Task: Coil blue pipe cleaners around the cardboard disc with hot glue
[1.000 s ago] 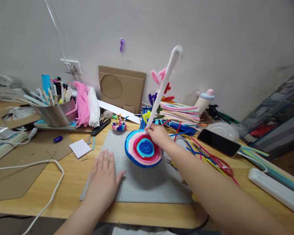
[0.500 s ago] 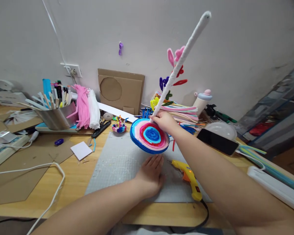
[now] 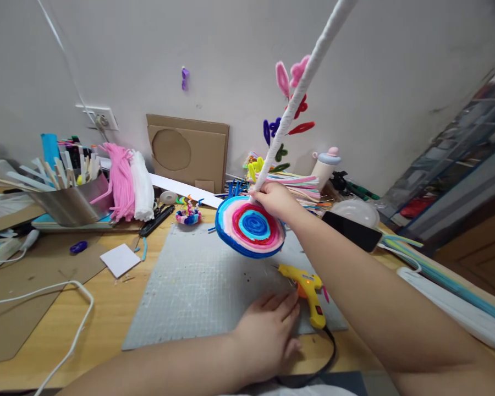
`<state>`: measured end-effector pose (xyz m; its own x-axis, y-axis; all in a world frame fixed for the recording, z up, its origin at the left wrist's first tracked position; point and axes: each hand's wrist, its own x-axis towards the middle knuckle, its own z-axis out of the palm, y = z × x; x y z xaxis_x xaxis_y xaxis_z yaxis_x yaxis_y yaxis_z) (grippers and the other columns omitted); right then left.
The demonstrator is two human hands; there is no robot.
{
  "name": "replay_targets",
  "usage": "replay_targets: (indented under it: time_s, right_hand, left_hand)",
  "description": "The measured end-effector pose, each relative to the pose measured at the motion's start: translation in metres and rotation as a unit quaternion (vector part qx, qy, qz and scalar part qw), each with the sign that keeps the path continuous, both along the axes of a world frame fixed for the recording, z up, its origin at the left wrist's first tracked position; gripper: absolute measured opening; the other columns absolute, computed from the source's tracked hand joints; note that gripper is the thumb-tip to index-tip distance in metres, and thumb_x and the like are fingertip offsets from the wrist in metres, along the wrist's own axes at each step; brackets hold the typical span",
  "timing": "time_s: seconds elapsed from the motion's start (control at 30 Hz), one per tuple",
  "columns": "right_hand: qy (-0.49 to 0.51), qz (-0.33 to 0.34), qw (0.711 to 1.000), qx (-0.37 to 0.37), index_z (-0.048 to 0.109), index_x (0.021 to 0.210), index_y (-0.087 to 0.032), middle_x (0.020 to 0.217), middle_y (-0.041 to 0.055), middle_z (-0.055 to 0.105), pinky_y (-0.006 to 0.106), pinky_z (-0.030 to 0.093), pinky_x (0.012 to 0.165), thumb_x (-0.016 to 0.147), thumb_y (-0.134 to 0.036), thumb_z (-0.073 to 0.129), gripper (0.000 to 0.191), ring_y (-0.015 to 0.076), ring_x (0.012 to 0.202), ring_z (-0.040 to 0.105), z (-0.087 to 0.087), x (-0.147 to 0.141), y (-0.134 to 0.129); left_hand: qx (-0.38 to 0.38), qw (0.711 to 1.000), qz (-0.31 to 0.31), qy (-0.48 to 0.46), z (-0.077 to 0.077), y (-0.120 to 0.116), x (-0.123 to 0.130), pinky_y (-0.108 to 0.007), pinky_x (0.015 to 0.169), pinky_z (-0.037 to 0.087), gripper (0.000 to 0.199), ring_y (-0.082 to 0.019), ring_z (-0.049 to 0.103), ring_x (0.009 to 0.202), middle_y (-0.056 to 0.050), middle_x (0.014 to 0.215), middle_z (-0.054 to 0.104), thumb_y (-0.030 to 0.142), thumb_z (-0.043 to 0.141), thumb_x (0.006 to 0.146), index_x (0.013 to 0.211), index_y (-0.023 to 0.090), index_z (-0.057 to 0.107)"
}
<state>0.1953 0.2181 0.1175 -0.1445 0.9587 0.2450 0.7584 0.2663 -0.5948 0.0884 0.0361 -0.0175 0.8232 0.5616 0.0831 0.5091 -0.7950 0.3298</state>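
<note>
My right hand [image 3: 275,199] grips a white wrapped rod [image 3: 301,88] low down, close to its round base. That base [image 3: 251,228] is a disc coiled in rings of blue, pink and red, tilted toward me above the mat. Fuzzy flowers and leaves [image 3: 299,104] in pink, red, purple, green and yellow run along the rod. My left hand [image 3: 268,324] lies palm down with its fingers stretched toward a yellow glue gun [image 3: 313,300]. Its fingertips are beside the gun's orange trigger; whether they touch it I cannot tell.
Under the disc lies a grey cutting mat [image 3: 181,291]. A metal holder of sticks [image 3: 72,203], pink pipe cleaners [image 3: 121,181] and white ones [image 3: 141,187] stand back left. Cardboard [image 3: 208,151] leans on the wall. A phone [image 3: 350,231] and bottle [image 3: 325,169] are to the right.
My left hand has moved from under the disc toward me and right, to beside the glue gun. My right hand still holds the rod. The view has swung a little to the right.
</note>
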Motion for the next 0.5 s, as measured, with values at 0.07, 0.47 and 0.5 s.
replay_targets:
  time_s: [0.07, 0.47, 0.5]
  right_hand:
    - [0.0, -0.001, 1.0, 0.0, 0.076, 0.097, -0.015, 0.099, 0.0094, 0.078, 0.028, 0.049, 0.081, 0.091, -0.03, 0.061, 0.022, 0.0227, 0.092, 0.071, 0.001, 0.004, -0.001]
    - [0.005, -0.031, 0.999, -0.008, 0.077, 0.097, -0.016, 0.096, 0.0083, 0.079, 0.028, 0.049, 0.079, 0.089, -0.029, 0.061, 0.022, 0.0226, 0.089, 0.071, -0.001, 0.027, -0.009]
    - [0.007, -0.032, 0.999, -0.009, 0.077, 0.097, -0.016, 0.095, 0.0082, 0.079, 0.028, 0.049, 0.079, 0.09, -0.029, 0.061, 0.022, 0.0226, 0.089, 0.071, -0.001, 0.03, -0.01]
  left_hand:
    - [-0.01, 0.999, 0.033, -0.003, -0.003, 0.0, 0.012, -0.038, 0.122, 0.026, 0.066, -0.026, 0.033, 0.147, -0.014, 0.161, 0.03, 0.052, 0.026, 0.1, 0.15, 0.01, 0.03]
    - [-0.021, 0.982, 0.173, 0.075, -0.019, 0.052, 0.032, -0.041, 0.125, 0.02, 0.072, -0.025, 0.024, 0.151, -0.01, 0.161, 0.029, 0.056, 0.037, 0.095, 0.153, 0.013, 0.03]
    - [-0.014, 0.974, 0.207, 0.087, -0.019, 0.057, 0.024, -0.043, 0.124, 0.02, 0.074, -0.028, 0.025, 0.15, -0.014, 0.16, 0.03, 0.055, 0.037, 0.095, 0.152, 0.01, 0.029]
